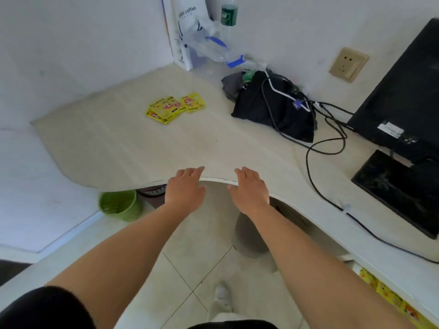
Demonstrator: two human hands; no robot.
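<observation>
At the curved front edge of the desk (118, 143), the left hand (186, 188) and right hand (249, 191) reach side by side, fingers straight, holding nothing. The fingertips seem to rest on the top, though I cannot be sure. Well ahead of the left hand lie yellow packets (174, 108).

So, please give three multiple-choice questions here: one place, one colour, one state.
1. Where is the green basket? A. on the floor under the desk B. on the desk top C. on a chair
2. What colour are the packets on the desk? A. blue B. white C. yellow
3. How are the left hand and right hand? A. fists B. open, fingers straight C. gripping a cup
Answers: 1 A, it stands on tiles below the desk edge; 2 C, wrappers bright yellow; 3 B, fingers extended, holding nothing.
</observation>
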